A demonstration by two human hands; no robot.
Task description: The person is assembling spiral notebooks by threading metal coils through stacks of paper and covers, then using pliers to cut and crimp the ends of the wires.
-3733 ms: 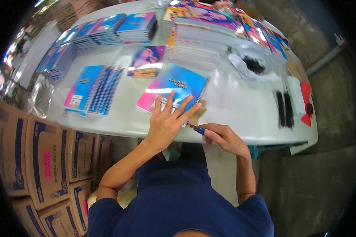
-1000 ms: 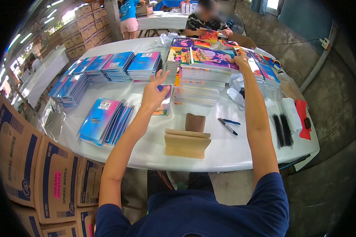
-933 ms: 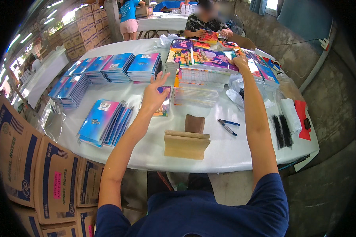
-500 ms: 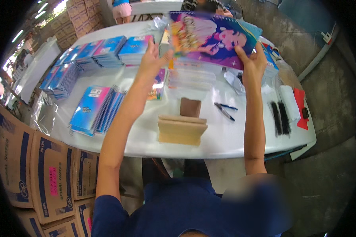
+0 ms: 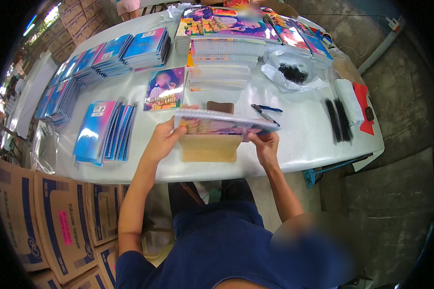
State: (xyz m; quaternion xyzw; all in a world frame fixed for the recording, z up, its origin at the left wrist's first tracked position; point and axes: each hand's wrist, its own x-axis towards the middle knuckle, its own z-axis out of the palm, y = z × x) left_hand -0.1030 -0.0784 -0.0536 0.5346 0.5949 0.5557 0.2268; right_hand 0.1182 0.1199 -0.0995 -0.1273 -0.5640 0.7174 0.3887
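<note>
Both hands hold an illustrated-cover notebook (image 5: 216, 126) level above a tan cardboard stand (image 5: 209, 150), its pale page edge uppermost. My left hand (image 5: 165, 137) grips its left end, thumb on the cover. At the other end, my right hand (image 5: 265, 147) pinches the lower corner. Just beyond the stand lies a brown block (image 5: 220, 107), partly hidden by the notebook. Dark-handled pliers (image 5: 265, 111) rest open to its right. A single illustrated cover (image 5: 165, 89) lies flat past my left hand.
Tall stacks of illustrated notebooks (image 5: 226, 53) stand at the far middle. Blue-pink spiral notebooks (image 5: 96, 130) fill the left. Black coils (image 5: 292, 73) sit in a white plastic wrapper, with more black coils (image 5: 336, 120) near the right edge. Cardboard boxes (image 5: 65, 216) are stacked at lower left.
Both hands have come down and nearer from the far stacks, bringing the notebook over the stand. My left hand, open before, now grips it too.
</note>
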